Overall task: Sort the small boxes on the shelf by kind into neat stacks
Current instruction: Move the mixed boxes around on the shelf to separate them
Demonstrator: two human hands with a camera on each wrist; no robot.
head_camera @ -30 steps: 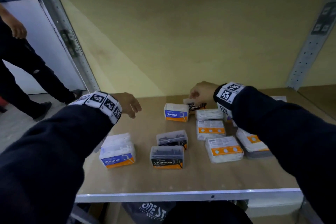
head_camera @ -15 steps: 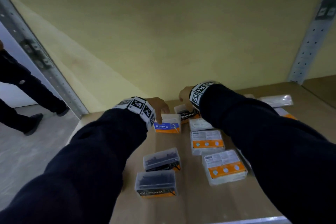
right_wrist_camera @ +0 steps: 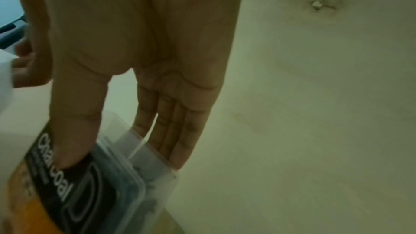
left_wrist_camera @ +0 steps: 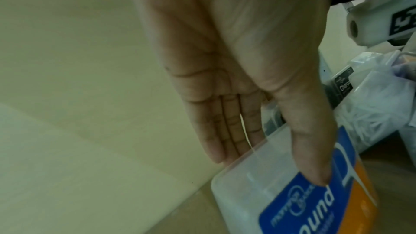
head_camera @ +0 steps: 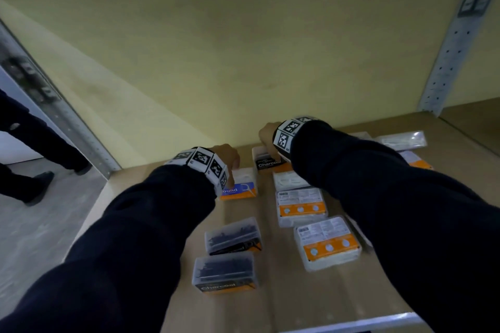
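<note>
Small floss-pick boxes lie on the wooden shelf [head_camera: 270, 303]. My left hand [head_camera: 226, 155] pinches the blue-labelled Round box [head_camera: 240, 189] at the back left. In the left wrist view that hand [left_wrist_camera: 268, 170] has its thumb on the Round box's [left_wrist_camera: 292, 207] label and its fingers [left_wrist_camera: 225, 140] behind the far side. My right hand [head_camera: 267, 132] pinches a black-labelled Charcoal box [head_camera: 267, 163] at the back, and in the right wrist view this hand [right_wrist_camera: 121, 157] has its thumb on the Charcoal box's [right_wrist_camera: 74, 193] label. Two more Charcoal boxes [head_camera: 233, 235] [head_camera: 224, 273] lie in front.
Two white boxes with orange labels [head_camera: 300, 205] [head_camera: 327, 242] and a plain white box [head_camera: 289, 180] lie under my right forearm. Flat packets [head_camera: 403, 139] sit at the back right. The back wall is close behind both hands. Another person's legs [head_camera: 27, 143] stand to the left.
My left hand has moved forward and down from above the shelf onto the Round box and taken hold of it. My right hand stays on the Charcoal box. The head view has moved closer.
</note>
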